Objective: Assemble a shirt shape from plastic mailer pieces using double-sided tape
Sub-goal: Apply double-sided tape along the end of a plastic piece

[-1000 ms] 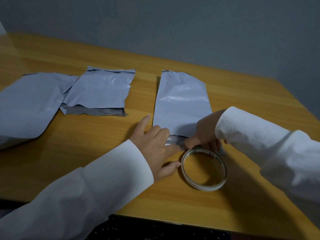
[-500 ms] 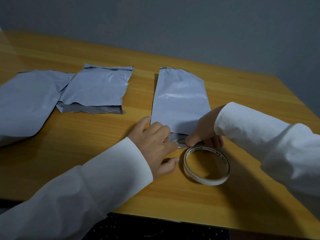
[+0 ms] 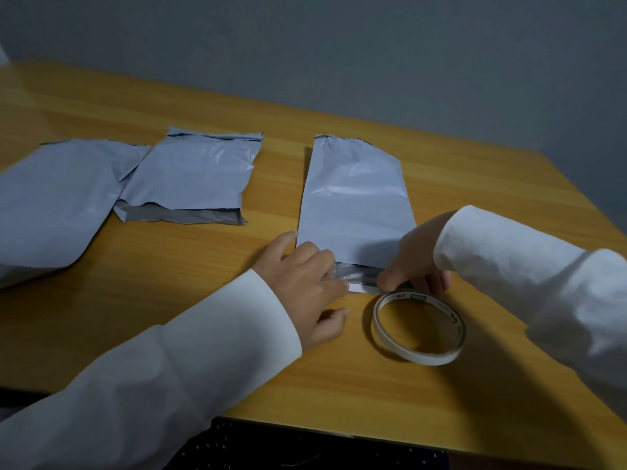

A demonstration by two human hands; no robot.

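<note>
Head view, nearest to you: your white sleeves reach in over the front edge of the wooden desk [image 3: 101, 293], and the roll of double-sided tape [image 3: 419, 328] lies flat just beside your right hand [image 3: 412, 266], probably kept close so you can pull more strip without reaching. Your two hands are a little apart, both at the near end of the narrow mailer piece [image 3: 353, 205]. Your left hand [image 3: 305, 283] lies with its fingers bent, pressing down on the left part of the shiny dark flap [image 3: 356, 278] there, which looks meant to pin the slippery plastic in place. Your right hand has its fingers curled, pinching at the right end of that flap where a pale strip runs along its edge; whether it grips tape or liner cannot be told. Judging by this, you are laying tape along that end so it can be joined to another piece. Farther off to the left, well apart, a second mailer piece [image 3: 193, 178] lies flat, its left corner overlapping a larger mailer piece [image 3: 54, 205]; both wait untouched.
</note>
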